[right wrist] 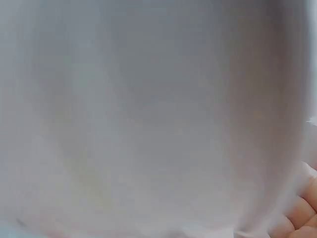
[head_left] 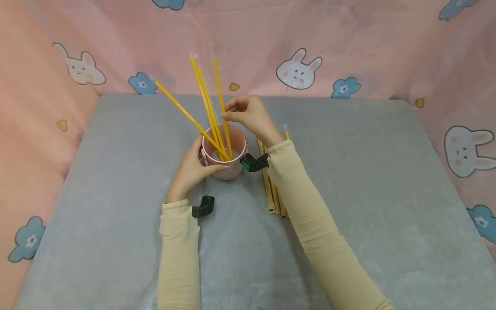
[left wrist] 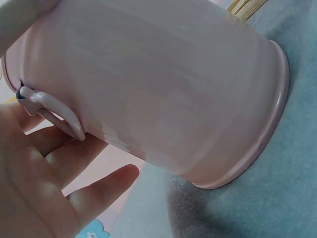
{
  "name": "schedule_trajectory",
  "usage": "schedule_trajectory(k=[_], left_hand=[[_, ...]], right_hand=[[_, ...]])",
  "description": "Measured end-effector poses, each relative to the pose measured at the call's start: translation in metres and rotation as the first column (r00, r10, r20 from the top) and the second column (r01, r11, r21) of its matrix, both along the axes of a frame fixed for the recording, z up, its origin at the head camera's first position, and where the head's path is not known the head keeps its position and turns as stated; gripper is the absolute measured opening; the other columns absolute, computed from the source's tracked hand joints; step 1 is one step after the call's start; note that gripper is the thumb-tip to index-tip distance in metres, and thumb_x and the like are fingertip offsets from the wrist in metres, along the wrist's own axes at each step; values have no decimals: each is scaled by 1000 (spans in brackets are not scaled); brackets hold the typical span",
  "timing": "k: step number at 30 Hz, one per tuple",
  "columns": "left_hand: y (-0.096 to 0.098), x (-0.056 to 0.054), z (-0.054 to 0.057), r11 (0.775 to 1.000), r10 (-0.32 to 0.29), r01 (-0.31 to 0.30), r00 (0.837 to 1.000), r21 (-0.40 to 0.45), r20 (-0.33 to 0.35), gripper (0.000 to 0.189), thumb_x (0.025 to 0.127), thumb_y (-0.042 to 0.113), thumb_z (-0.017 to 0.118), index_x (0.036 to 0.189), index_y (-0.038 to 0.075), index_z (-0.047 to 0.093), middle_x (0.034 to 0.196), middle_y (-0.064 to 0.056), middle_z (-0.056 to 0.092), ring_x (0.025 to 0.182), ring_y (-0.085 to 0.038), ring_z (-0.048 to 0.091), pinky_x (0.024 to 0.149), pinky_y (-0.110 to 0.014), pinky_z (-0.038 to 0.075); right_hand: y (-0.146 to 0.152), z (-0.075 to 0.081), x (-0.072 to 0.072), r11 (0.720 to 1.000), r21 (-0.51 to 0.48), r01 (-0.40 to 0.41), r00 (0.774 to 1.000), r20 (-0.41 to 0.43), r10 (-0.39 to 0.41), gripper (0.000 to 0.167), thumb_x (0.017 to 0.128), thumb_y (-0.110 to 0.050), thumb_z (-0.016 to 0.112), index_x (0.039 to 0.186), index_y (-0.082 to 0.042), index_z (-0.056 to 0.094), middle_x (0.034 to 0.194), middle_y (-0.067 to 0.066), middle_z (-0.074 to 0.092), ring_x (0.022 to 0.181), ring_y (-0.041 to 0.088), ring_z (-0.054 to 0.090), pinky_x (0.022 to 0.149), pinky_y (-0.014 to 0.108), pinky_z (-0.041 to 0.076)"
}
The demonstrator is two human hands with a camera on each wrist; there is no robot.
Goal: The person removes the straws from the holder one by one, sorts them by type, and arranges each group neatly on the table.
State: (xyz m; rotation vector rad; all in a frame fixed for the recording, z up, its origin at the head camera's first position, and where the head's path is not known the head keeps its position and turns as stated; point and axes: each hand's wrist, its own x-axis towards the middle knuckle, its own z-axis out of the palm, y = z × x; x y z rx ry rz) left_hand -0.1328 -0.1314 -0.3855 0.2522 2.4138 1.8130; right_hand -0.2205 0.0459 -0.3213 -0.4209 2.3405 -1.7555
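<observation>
A pink pail (head_left: 227, 173) with a small side handle stands on the table, tilted in the left wrist view. My left hand (head_left: 190, 168) holds it from the left, thumb across the front near the rim and fingers round the handle side (left wrist: 62, 119). Several yellow straws (head_left: 205, 92) in clear wrappers stand inside, and one straw (head_left: 178, 105) leans far out to the left. Above the rim my right hand (head_left: 249, 113) pinches another yellow straw (head_left: 218, 84) between thumb and fingers, its lower end inside the pail. The pail's blurred wall (right wrist: 163, 114) fills most of the right wrist view.
Slim brown paper-like packets (head_left: 271, 196) lie right of the pail, partly under my right forearm. A wrapped yellow tip (head_left: 286, 133) shows beyond that sleeve. The grey tabletop (head_left: 372, 172) ends at a pink printed curtain (head_left: 255, 43) behind.
</observation>
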Motion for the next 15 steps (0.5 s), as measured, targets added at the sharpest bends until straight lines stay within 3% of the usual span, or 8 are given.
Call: schedule_trajectory(k=[15], left_hand=[[2, 1, 2, 1000, 7, -7, 1000, -4, 19, 91, 70, 18, 86, 144, 17, 34, 137, -6, 45, 129, -23, 41, 108, -39, 32]], right_hand=[[21, 21, 13, 989, -136, 65, 994, -80, -76, 13, 83, 2, 70, 94, 8, 66, 85, 9, 68, 79, 24, 63, 77, 30, 52]])
